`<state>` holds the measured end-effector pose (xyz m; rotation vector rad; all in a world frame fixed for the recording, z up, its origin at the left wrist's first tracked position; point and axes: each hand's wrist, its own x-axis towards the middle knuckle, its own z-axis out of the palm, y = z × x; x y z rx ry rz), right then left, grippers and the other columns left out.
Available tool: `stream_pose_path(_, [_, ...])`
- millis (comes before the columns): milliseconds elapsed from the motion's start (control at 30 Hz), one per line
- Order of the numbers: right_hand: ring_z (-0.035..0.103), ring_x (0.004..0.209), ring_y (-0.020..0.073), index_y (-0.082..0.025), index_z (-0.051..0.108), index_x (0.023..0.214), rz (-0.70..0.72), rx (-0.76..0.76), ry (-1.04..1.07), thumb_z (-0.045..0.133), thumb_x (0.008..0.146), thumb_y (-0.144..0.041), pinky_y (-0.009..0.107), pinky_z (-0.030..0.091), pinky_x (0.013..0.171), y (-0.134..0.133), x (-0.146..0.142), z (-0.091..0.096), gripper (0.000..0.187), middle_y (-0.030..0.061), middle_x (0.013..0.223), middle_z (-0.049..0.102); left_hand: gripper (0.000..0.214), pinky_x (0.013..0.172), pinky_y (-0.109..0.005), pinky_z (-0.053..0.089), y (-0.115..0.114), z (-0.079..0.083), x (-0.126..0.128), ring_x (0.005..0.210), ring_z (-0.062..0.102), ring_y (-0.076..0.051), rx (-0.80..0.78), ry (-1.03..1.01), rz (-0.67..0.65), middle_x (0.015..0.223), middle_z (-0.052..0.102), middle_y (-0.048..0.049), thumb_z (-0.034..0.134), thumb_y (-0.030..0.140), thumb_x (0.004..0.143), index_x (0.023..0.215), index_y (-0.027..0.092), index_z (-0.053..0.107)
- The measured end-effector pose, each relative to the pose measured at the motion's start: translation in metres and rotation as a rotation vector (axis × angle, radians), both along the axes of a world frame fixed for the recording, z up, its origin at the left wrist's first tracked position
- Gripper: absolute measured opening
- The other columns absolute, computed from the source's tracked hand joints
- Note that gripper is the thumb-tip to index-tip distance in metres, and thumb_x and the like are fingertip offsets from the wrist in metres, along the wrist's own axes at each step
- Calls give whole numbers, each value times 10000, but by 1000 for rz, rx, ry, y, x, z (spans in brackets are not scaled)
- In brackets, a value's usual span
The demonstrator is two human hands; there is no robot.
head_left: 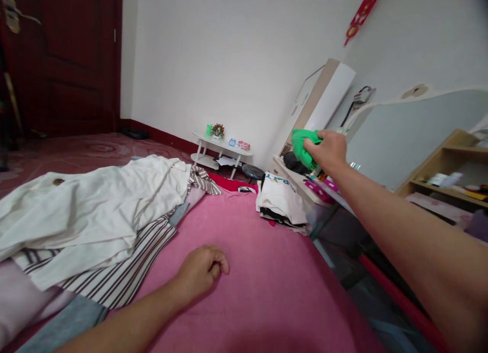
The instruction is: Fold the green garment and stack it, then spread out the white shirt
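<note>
My right hand [331, 149] is raised over the right side of the bed, its fingers pinched on a bunched green cloth [304, 146]. Whether the cloth is a garment or a rag does not show. On the pink bed cover [251, 287] rests my left hand [204, 269], fingers curled in a loose fist with nothing visible in it. Left of that hand lie spread clothes: a white shirt [95, 205] on top, with a striped garment [125, 266] under it. A folded white T-shirt [280, 198] tops a stack at the bed's far right edge.
A dressing table with a mirror [415, 134] and a wooden shelf [427, 185] stands along the right, cluttered with small items. Beyond the bed are a low white table [224, 146] and a round dark stool [252, 171]. A dark red door [76, 63] is at far left.
</note>
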<state>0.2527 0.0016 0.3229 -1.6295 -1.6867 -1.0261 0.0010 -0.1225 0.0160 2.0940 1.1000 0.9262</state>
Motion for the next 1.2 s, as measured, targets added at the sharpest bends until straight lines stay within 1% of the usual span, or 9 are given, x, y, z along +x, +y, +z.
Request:
stream_pose_path(167, [598,913,286,-90,669,891,-177,-182,96,477,820,-422,340,433,747,72,45,-79,390,198,973,655,350,746,-226,410,4,1,4,769,604,-148,-43,-2,27,768,694,2,411,45,624,713,205,710])
stream_pose_path(367, [626,938,284,-81,690,983,-309,-601,239,533,817,-393,353,462,767,95,73,-194,387,213,1021,662,341,725,-223,400,6,0,7,747,597,-143,-65,12,68,752,688,13,419,52,622,706,216,705])
stream_pose_path(500, [611,978,337,-68,713,936,-213,-588,409,353,872,-611,417,453,819,99,88,-193,655,244,1007,655,338,726,-226,396,6,1,7,756,596,-144,-59,34,67,757,686,14,416,55,631,711,216,701])
stream_pose_path(600, [611,997,304,-83,721,952,-234,-494,574,53,946,-510,403,446,853,99,111,-175,793,240,1017,653,334,736,-228,397,6,3,7,764,597,-147,-62,40,62,767,689,12,417,56,637,716,214,701])
stream_pose_path(700, [593,1040,326,-49,687,1059,-386,-439,700,258,941,-451,415,457,845,90,130,-174,599,266,1114,616,334,736,-225,398,5,4,7,764,599,-147,-65,37,61,768,690,13,415,54,629,710,213,698])
stream_pose_path(833, [453,1202,415,-39,573,1236,-464,-369,605,600,784,-429,505,420,903,71,129,-205,598,287,1331,463,336,735,-223,401,4,3,7,765,599,-148,-60,31,62,771,692,11,414,56,629,709,212,700])
stream_pose_path(933, [331,1322,351,-154,428,1386,-295,-294,360,403,902,-471,521,341,999,62,119,-235,579,187,1486,306,337,729,-222,405,5,2,7,758,598,-149,-57,27,55,768,692,10,416,57,628,714,209,703])
stream_pose_path(1033, [308,1353,309,-183,312,1454,-170,-588,299,311,931,-497,505,297,1042,58,116,-258,610,164,1510,276,342,728,-219,411,6,1,7,750,604,-146,-56,20,51,775,695,13,416,59,627,720,210,708])
stream_pose_path(1200, [229,1374,387,-140,256,1472,-304,-613,380,281,895,-592,622,235,1030,40,97,-284,733,210,1517,226,360,732,-223,429,5,1,5,743,616,-149,-54,28,59,792,709,8,419,60,643,745,208,730])
